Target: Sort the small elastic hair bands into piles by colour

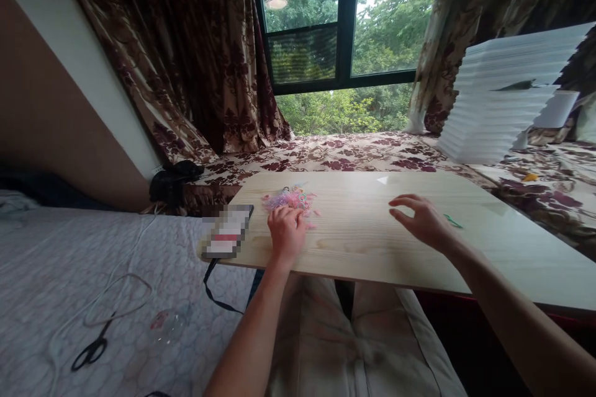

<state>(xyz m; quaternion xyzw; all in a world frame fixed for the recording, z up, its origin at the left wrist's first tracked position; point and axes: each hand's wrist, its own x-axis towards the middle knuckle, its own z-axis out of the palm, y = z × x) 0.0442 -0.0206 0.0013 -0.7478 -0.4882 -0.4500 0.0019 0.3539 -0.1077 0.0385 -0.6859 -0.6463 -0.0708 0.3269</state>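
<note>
A loose pile of small, thin pink, purple and green pieces lies on the left part of the pale wooden table; they look like tiny elastic bands, but are too small to be sure. My left hand is at the pile's near edge, its fingers bent and pressed together; whatever they pinch is hidden. Over the right part of the table, my right hand has thumb and fingers apart, with nothing visible between them. A small green loop-like piece lies on the table just beyond the right wrist.
A phone with a strap rests on the table's left corner. Scissors, a cable and a clear plastic item are on the bed at left. White foam sheeting stands at the back right, by the window.
</note>
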